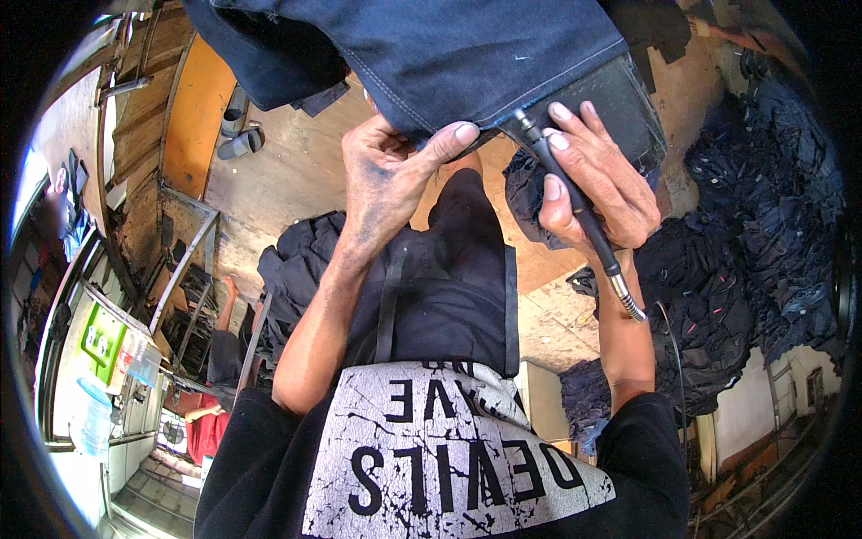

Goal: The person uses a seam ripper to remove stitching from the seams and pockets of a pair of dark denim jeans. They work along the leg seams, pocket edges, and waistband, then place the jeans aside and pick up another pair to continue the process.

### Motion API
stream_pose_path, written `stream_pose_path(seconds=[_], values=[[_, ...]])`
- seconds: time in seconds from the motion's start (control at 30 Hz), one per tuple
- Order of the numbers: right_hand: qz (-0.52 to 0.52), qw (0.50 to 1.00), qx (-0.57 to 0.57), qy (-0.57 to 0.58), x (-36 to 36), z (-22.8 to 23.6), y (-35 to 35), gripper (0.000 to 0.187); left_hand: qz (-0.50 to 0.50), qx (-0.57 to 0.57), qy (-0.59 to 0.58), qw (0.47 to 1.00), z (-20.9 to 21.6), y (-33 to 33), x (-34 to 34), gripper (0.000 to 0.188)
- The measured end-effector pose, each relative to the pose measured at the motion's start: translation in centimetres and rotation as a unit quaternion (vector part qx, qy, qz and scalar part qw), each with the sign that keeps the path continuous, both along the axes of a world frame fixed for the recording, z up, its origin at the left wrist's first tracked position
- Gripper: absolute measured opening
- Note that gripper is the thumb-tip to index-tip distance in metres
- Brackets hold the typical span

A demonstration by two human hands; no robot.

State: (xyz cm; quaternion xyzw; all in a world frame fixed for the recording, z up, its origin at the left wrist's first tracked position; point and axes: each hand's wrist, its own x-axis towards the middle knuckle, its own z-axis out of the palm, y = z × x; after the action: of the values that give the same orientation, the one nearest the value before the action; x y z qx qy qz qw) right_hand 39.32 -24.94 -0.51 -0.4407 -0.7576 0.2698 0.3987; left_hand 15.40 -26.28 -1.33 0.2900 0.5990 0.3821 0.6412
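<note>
Top of the dark blue denim garment (467,45) is cut off by the upper frame edge, so its full shape can't be made out. The tip of the black flexible-shaft rotary tool (575,207) sits right at the hem of the cloth, where the working end is too small to read. Under the hem is a dark flat board (620,99), only partly showing; what carries it is hidden.

Denim hangs/stretches at the top centre, above both hands. Left hand (386,180) is at the hem's lower edge, thumb pressed flat onto the fabric w/ the other fingers tucked behind, out of view: a pinching grip on the cloth, skin smudged w/ blue dye. Right hand (597,180) is just beside it to the right, grip wrapped around the tool shaft, forefinger along it, two fingertips resting on the board. Shaft runs diagonally down past the wrist, ending in a metal ferrule w/ a thin cable trailing off.

Heaps of dark denim pieces (763,234) lie on the floor at right. Person wears a black tee w/ white print.
</note>
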Motion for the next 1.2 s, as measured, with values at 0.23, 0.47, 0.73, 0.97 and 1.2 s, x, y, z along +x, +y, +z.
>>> stream_pose_path(seconds=[0.23,0.47,0.73,0.97,1.2], values=[[0.002,1.000,0.000,0.004,0.1,-0.1,0.1,0.029,0.009,0.006,0.005,1.000,-0.5,0.1,0.4,0.020],[-0.047,0.999,0.014,0.005,0.0,-0.4,0.2,0.033,0.005,-0.004,0.019,1.000,-0.5,0.1,0.1,0.021],[-0.035,0.999,-0.007,-0.002,0.8,0.1,0.1,0.037,0.008,-0.003,0.003,1.000,-0.4,0.1,0.1,0.021],[-0.058,0.998,-0.025,-0.011,1.1,-0.1,-0.3,0.038,0.012,-0.013,0.012,1.000,-0.6,0.2,0.4,0.020],[-0.123,0.992,-0.028,-0.011,0.4,0.0,-0.1,0.034,-0.037,-0.052,0.038,0.997,-0.6,0.4,-0.3,0.023]])
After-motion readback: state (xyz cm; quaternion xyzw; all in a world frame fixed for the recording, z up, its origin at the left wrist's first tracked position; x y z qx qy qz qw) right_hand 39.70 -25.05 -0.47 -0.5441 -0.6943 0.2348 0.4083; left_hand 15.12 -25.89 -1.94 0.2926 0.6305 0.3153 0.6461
